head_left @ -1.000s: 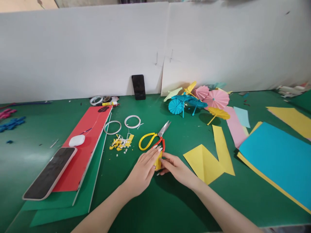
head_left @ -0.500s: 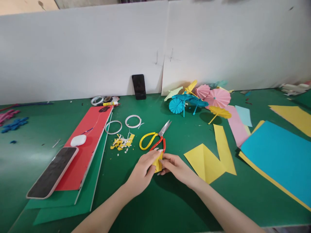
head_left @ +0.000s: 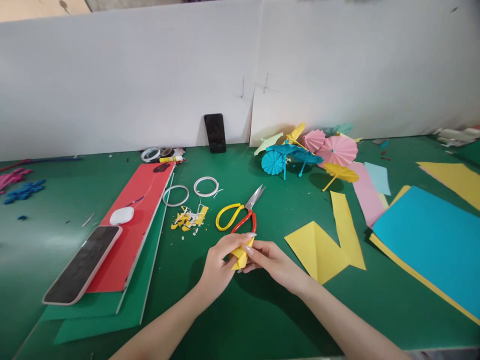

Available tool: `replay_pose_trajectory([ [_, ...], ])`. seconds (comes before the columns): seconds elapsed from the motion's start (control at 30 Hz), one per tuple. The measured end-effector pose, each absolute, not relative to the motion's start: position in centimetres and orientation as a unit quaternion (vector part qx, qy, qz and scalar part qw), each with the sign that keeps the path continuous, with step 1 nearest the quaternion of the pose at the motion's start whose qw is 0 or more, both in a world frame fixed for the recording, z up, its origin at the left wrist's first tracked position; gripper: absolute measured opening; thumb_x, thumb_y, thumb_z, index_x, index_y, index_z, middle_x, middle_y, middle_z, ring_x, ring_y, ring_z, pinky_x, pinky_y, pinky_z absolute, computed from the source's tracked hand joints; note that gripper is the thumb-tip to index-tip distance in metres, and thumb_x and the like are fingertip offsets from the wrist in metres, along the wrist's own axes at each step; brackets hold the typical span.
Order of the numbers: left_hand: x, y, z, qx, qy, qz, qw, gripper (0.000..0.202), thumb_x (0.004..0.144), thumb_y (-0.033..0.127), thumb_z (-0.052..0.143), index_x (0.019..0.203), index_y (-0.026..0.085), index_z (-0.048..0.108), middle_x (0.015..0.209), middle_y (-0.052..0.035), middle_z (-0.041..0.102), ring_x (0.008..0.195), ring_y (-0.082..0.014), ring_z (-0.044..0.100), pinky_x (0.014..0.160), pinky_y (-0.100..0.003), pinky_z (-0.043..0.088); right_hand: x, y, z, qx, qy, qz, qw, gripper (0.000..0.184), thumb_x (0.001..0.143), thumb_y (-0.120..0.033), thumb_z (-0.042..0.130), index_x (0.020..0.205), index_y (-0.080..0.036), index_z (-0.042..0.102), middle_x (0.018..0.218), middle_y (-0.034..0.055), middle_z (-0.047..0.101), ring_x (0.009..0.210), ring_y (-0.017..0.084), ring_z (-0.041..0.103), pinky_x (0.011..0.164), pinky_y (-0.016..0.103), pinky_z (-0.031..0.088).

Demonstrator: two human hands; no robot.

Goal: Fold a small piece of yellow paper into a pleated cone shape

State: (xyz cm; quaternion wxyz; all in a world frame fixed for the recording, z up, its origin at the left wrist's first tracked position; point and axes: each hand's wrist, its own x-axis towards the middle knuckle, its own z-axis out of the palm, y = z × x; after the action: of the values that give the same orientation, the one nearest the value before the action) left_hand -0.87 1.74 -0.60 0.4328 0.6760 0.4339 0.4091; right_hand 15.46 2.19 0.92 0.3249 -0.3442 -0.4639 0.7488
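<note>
My left hand (head_left: 221, 262) and my right hand (head_left: 272, 260) meet at the middle of the green table (head_left: 240, 320). Both are closed on a small folded yellow paper piece (head_left: 240, 256), held just above the table surface. Scissors with one yellow and one red handle (head_left: 240, 214) lie shut just behind my hands. A pile of yellow and white paper scraps (head_left: 189, 219) sits to their left. A cut yellow sheet (head_left: 326, 242) lies flat to the right of my right hand.
A phone (head_left: 80, 265) and a white earbud case (head_left: 122, 215) rest on red and green boards (head_left: 129, 235) at left. Two tape rings (head_left: 191, 191) lie behind the scraps. Paper umbrellas (head_left: 311, 152) cluster at the back; blue and yellow sheets (head_left: 431, 240) fill the right. A dark phone (head_left: 215, 133) leans on the white partition.
My hands have lifted the yellow paper piece off the table. My left fingers, flat on it a second ago, have curled around it. The scene has shifted slightly as my head moved.
</note>
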Motion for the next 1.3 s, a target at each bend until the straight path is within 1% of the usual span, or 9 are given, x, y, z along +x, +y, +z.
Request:
replay_pose_trajectory([
  [0.17, -0.6, 1.6, -0.6, 0.621, 0.457, 0.417, 0.481, 0.033, 0.078, 0.009, 0.05, 0.1, 0.022, 0.071, 0.111, -0.0052, 0.068, 0.101, -0.0203, 0.062, 0.087, -0.032, 0.051, 15.3, 2.0, 0.9, -0.344, -0.462, 0.748, 0.329, 0.042, 0.081, -0.052, 0.059, 0.094, -0.014, 0.069, 0.08, 0.0031, 0.065, 0.073, 0.014, 0.065, 0.074, 0.029, 0.056],
  [0.3, -0.6, 1.5, -0.8, 0.596, 0.47, 0.419, 0.499, 0.035, 0.075, 0.008, 0.05, 0.1, 0.021, 0.071, 0.107, -0.0054, 0.069, 0.098, -0.0207, 0.062, 0.085, -0.031, 0.051, 15.2, 2.0, 0.9, -0.342, -0.458, 0.752, 0.328, 0.044, 0.079, -0.053, 0.061, 0.095, -0.013, 0.068, 0.08, 0.0035, 0.066, 0.073, 0.014, 0.065, 0.073, 0.03, 0.056],
  [0.47, -0.7, 1.6, -1.0, 0.626, 0.444, 0.421, 0.483, 0.033, 0.08, 0.012, 0.05, 0.103, 0.022, 0.07, 0.109, -0.0056, 0.067, 0.1, -0.0201, 0.061, 0.087, -0.031, 0.05, 15.2, 2.1, 0.8, -0.341, -0.456, 0.753, 0.33, 0.043, 0.079, -0.051, 0.062, 0.094, -0.012, 0.069, 0.08, 0.0044, 0.066, 0.072, 0.015, 0.065, 0.072, 0.03, 0.056],
  [0.57, -1.5, 2.0, -0.5, 0.669, 0.402, 0.362, 0.51, 0.038, 0.088, 0.016, 0.043, 0.12, 0.025, 0.061, 0.126, -0.0046, 0.059, 0.116, -0.0201, 0.052, 0.1, -0.034, 0.042, 15.6, 2.2, 0.5, -0.341, -0.447, 0.755, 0.337, 0.038, 0.083, -0.047, 0.06, 0.096, -0.012, 0.069, 0.081, 0.0046, 0.067, 0.071, 0.013, 0.066, 0.072, 0.029, 0.056],
  [0.67, -2.4, 2.1, 0.4, 0.68, 0.388, 0.271, 0.56, 0.043, 0.095, 0.026, 0.037, 0.137, 0.033, 0.041, 0.145, -0.0002, 0.04, 0.131, -0.0188, 0.037, 0.111, -0.036, 0.03, 16.1, 2.5, 0.3, -0.346, -0.432, 0.758, 0.345, 0.034, 0.087, -0.042, 0.057, 0.1, -0.013, 0.068, 0.082, 0.0049, 0.068, 0.071, 0.012, 0.066, 0.074, 0.028, 0.056],
  [0.73, -2.9, 2.1, 0.8, 0.683, 0.38, 0.23, 0.58, 0.045, 0.096, 0.031, 0.035, 0.141, 0.035, 0.032, 0.149, 0.0019, 0.032, 0.136, -0.0181, 0.03, 0.114, -0.037, 0.024, 16.5, 2.6, 0.3, -0.342, -0.425, 0.768, 0.336, 0.033, 0.088, -0.04, 0.057, 0.103, -0.013, 0.068, 0.085, 0.0056, 0.069, 0.072, 0.012, 0.067, 0.076, 0.027, 0.055],
  [0.8, -3.1, 2.1, 0.8, 0.69, 0.374, 0.214, 0.582, 0.045, 0.097, 0.032, 0.032, 0.142, 0.036, 0.029, 0.151, 0.0027, 0.029, 0.137, -0.0176, 0.027, 0.115, -0.037, 0.022, 16.8, 2.8, 0.3, -0.329, -0.418, 0.783, 0.322, 0.032, 0.088, -0.038, 0.058, 0.106, -0.013, 0.067, 0.087, 0.0063, 0.07, 0.074, 0.012, 0.068, 0.076, 0.027, 0.055],
  [1.03, -2.7, 1.9, 0.1, 0.72, 0.381, 0.23, 0.533, 0.044, 0.098, 0.029, 0.029, 0.141, 0.034, 0.032, 0.149, 0.0017, 0.032, 0.135, -0.0179, 0.03, 0.115, -0.038, 0.023, 17.6, 3.1, 0.5, -0.29, -0.403, 0.818, 0.291, 0.035, 0.083, -0.022, 0.066, 0.116, -0.015, 0.063, 0.097, 0.0072, 0.07, 0.088, 0.014, 0.067, 0.082, 0.028, 0.055],
  [1.3, -2.5, 1.8, 0.3, 0.708, 0.4, 0.225, 0.537, 0.044, 0.098, 0.029, 0.028, 0.141, 0.037, 0.031, 0.149, 0.0052, 0.033, 0.136, -0.0151, 0.029, 0.115, -0.033, 0.023, 17.8, 3.3, 0.5, -0.29, -0.418, 0.816, 0.275, 0.034, 0.085, -0.02, 0.063, 0.118, -0.017, 0.062, 0.1, 0.0057, 0.07, 0.089, 0.013, 0.067, 0.082, 0.027, 0.055],
])
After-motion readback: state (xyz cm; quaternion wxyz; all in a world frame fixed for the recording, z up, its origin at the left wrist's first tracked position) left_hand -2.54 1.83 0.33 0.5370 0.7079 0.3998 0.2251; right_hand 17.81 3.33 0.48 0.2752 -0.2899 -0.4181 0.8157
